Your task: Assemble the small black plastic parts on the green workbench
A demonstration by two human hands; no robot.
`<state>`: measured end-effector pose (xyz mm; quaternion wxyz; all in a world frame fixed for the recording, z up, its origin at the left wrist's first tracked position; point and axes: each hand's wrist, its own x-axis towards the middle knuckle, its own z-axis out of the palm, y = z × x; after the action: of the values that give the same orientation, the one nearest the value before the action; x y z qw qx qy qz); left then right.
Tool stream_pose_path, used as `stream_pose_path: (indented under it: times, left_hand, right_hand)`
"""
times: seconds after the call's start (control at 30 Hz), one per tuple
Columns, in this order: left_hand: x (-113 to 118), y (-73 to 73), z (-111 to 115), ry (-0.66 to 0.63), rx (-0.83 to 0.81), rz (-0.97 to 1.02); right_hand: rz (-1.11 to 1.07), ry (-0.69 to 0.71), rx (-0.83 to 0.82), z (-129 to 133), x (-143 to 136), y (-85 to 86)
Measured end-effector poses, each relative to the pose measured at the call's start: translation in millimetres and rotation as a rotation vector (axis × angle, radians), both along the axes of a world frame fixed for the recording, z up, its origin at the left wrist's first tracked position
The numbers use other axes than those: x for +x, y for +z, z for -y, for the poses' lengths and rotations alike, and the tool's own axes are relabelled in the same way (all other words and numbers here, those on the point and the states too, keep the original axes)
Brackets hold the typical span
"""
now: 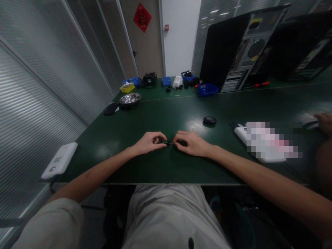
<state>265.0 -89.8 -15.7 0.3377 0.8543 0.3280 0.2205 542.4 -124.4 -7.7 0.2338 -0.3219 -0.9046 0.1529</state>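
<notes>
Near the front middle of the green table point(155, 121), my left hand point(151, 142) pinches a small green and black part point(165, 142) between thumb and fingers. Facing it, my right hand point(190, 143) is closed around a dark-handled tool point(183, 143). The tool's thin shaft points left and its tip meets or nearly meets the small part; exact contact cannot be made out. A black mouse-shaped object point(209, 120) lies on the table beyond my right hand.
A metal bowl point(130, 99) holds small pieces at the back left. Blue bins point(207, 90) and a computer case point(241, 52) stand behind. White devices lie at left point(59, 160) and right point(255, 143). Another person's hand point(324, 121) is at the right edge.
</notes>
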Motion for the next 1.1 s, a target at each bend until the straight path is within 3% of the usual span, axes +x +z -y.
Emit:
stream_pose_path:
  times: [0.6,0.9,1.1]
  left_hand:
    - [-1.6,-5.3,-6.3,-0.084,0.008,0.098]
    - [-2.0,-4.2,-5.6,-0.087,0.044,0.092]
    - [-2.3,-4.1,-6.5,-0.089,0.046,0.080]
  right_hand:
    - [-0.005,-0.012,0.026,1.6,-4.3,-5.1]
    - [-0.106,-0.005,0.008,4.3,-9.4,-4.1]
    - [-0.024,-0.002,0.029,3.5,-4.2,-1.8]
